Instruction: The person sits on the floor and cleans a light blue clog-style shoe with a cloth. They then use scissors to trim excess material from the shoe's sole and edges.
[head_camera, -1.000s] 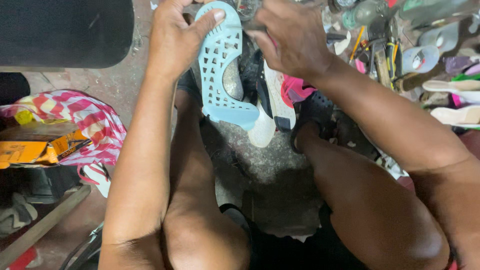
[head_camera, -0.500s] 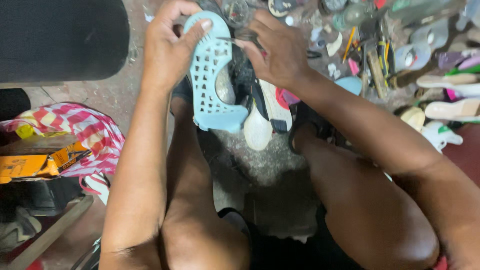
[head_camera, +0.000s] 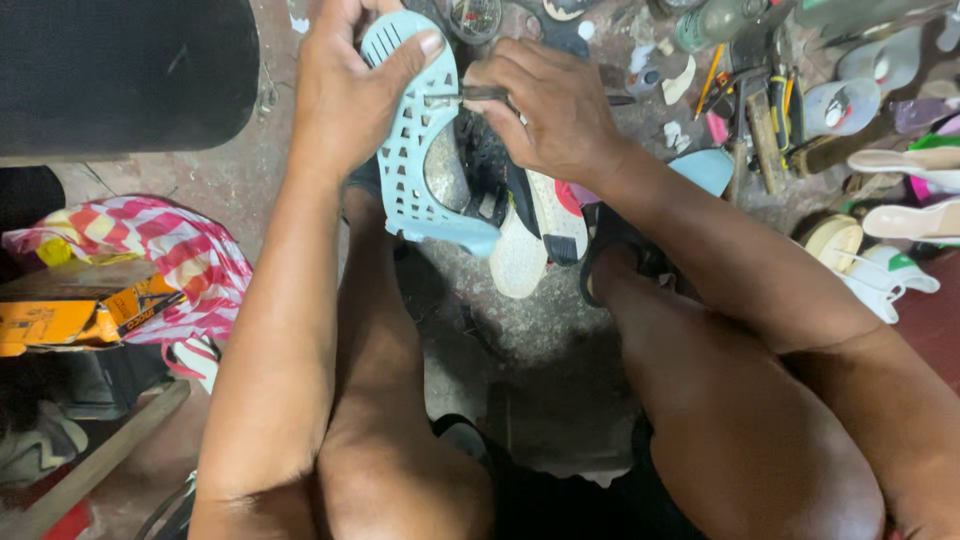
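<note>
Two hands at work over my knees. Item: pale blue perforated shoe upper (head_camera: 415, 150), held upright at far centre; my left hand (head_camera: 345, 95) is wrapped round its left edge, thumb pressed on the toe end. Item: thin metal tool (head_camera: 475, 95), pinched in the closed fingers of my right hand (head_camera: 555, 115), its tip touching the upper's inner rim. Item: dark shoe with white sole (head_camera: 530, 215), lying on the floor just behind the upper. Item: striped red-and-white bag (head_camera: 175, 260), left. Item: loose soles and sandals (head_camera: 900, 160), far right.
</note>
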